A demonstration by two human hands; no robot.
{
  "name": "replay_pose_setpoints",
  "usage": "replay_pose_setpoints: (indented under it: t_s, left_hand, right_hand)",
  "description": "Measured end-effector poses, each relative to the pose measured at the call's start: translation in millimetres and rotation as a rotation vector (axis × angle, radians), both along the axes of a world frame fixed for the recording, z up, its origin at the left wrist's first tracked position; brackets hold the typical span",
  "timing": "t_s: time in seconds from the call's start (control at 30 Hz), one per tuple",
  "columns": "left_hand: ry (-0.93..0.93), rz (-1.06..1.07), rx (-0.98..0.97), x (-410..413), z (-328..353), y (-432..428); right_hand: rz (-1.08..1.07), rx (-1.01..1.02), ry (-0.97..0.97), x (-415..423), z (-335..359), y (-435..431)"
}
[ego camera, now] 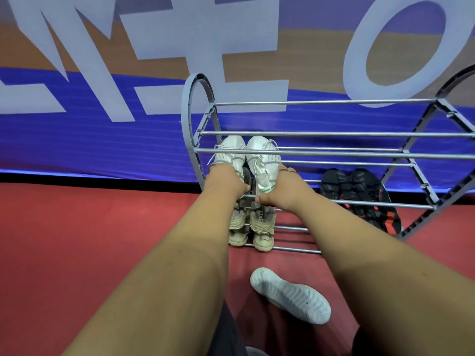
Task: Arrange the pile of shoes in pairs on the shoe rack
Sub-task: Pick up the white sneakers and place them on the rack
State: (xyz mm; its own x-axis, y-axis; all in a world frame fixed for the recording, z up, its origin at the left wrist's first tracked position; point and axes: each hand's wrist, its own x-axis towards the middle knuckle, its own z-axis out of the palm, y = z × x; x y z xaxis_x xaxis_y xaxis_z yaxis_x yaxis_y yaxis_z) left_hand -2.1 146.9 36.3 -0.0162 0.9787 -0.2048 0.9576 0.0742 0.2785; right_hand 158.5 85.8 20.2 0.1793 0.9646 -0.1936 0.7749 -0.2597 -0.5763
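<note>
While both hands are at the rack, the step in hand is judged to be the seating of one pair on a shelf.

Hands: the left hand [226,182] grips the heel of one shoe and the right hand [281,192] grips the heel of its mate, fingers curled round the collars.

Task item: the pair of white lace-up fabric sneakers [262,160] lies side by side, toes pointing away, across the bars of a middle tier at the left end of the grey shoe rack of metal bars [334,153]. The two shoes are just beside each other; whether they touch cannot be told.

Other stock: a beige pair of sneakers [261,222] sits on the tier directly below. A black pair of sneakers with red accents [359,199] sits well apart to the right; its tier cannot be told. A single white shoe [290,295] lies sole up on the red floor [102,227], near the front of the rack. Its mate is not in view.

Assessment: three pairs are placed or nearly so, and the task is unfinished. The next move calls for checking that both heels bear on a bar, not a gap, before letting go. The loose shoe then needs its mate.
</note>
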Motion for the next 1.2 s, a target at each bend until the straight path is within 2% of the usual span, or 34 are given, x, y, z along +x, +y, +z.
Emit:
replay_pose_setpoints:
  t_s: [0.33, 0.57, 0.93, 1.2]
  left_hand:
    - [-0.07, -0.031, 0.026, -8, -4, -2]
    - [0.056, -0.122, -0.079, -9, 13, -9]
    - [0.141, -0.219, 0.02, -26, 45, -36]
    - [0.11, -0.295, -0.037, -41, 55, -67]
  right_hand:
    - [0.081, 0.01, 0.029, 5, -2, -5]
    - [0.079, 0.043, 0.029, 2, -2, -8]
    - [0.025, 0.04, 0.017, -13, 6, -18]
    - [0.021, 0.159, -0.177, -9, 21, -65]
